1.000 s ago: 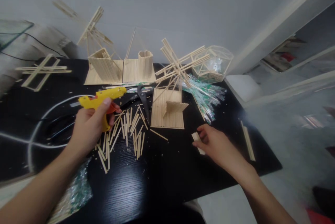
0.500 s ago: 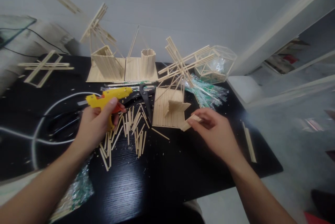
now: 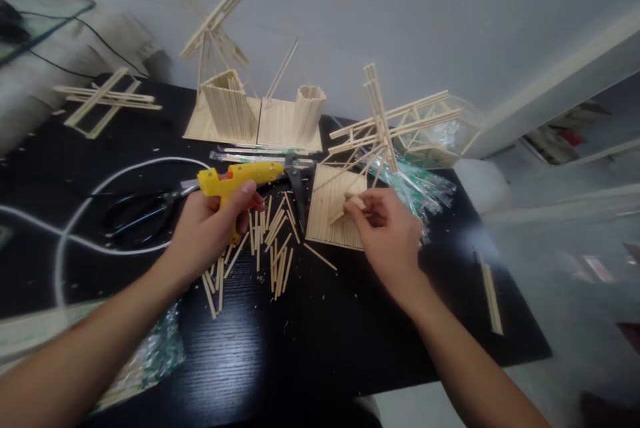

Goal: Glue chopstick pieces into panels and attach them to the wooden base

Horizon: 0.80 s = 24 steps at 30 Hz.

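Note:
My left hand (image 3: 213, 225) is closed round the handle of a yellow glue gun (image 3: 243, 177), its nozzle pointing right. My right hand (image 3: 387, 231) pinches a small panel of wooden sticks (image 3: 356, 203) over a square stick base (image 3: 330, 218). My fingers partly hide the panel and the base's right side, so I cannot tell whether the panel touches the upright piece there. A stick windmill frame with crossed blades (image 3: 383, 125) rises from the back of this base. Several short cut sticks (image 3: 270, 235) lie scattered between my hands.
Two more stick bases, one with a square holder (image 3: 230, 108) and one with a round holder (image 3: 309, 111), stand at the back. Black-handled scissors (image 3: 135, 215), a white cable (image 3: 75, 235), a black cutter (image 3: 297, 191) and plastic wrappers (image 3: 420, 185) lie on the black table (image 3: 320, 348).
My right hand has brought the small stick panel left and up, from beside the base to over it. The glue gun stays in my left hand. The whole view has shifted somewhat.

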Tool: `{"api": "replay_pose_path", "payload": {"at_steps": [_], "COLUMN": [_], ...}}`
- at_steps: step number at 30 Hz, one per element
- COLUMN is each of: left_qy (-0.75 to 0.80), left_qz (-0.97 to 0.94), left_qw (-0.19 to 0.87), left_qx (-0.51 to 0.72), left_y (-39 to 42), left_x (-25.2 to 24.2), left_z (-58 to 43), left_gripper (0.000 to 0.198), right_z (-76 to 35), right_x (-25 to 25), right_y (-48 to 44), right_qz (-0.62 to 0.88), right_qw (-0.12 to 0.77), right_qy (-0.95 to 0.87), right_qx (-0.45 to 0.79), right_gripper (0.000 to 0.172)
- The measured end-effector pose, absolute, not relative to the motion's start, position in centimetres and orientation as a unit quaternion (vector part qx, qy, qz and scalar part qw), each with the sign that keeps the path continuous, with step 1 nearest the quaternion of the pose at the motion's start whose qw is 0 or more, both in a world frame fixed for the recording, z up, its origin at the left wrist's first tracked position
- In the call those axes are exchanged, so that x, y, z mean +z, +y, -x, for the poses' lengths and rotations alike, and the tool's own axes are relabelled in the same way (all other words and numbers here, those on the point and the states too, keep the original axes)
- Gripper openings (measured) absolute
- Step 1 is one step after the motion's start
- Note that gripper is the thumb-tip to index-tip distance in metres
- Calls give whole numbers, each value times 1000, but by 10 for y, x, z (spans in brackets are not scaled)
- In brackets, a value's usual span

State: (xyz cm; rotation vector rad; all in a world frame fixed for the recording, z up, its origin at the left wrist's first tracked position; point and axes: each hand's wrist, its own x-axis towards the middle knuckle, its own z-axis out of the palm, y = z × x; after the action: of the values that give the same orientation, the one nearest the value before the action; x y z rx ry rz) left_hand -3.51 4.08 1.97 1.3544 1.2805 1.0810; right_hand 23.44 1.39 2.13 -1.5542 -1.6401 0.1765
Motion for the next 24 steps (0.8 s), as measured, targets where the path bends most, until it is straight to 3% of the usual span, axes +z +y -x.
{"api": "replay_pose_path", "payload": {"at_steps": [13, 24], "left_qy": [518, 517], "left_qz": [-557, -561], "left_qw": [474, 471], "left_qx": [444, 443], "left_y": [42, 43], "left_x": [21, 18], "left_z": [32, 33], "left_gripper": [41, 49], "right_z": [-230, -241], "right_x": [16, 0], "right_y": [5, 2], "right_qz": [555, 534], "right_qw": [437, 419], "right_qy": [-702, -728], "right_qx": [91, 97], "right_gripper": [7, 24]}}
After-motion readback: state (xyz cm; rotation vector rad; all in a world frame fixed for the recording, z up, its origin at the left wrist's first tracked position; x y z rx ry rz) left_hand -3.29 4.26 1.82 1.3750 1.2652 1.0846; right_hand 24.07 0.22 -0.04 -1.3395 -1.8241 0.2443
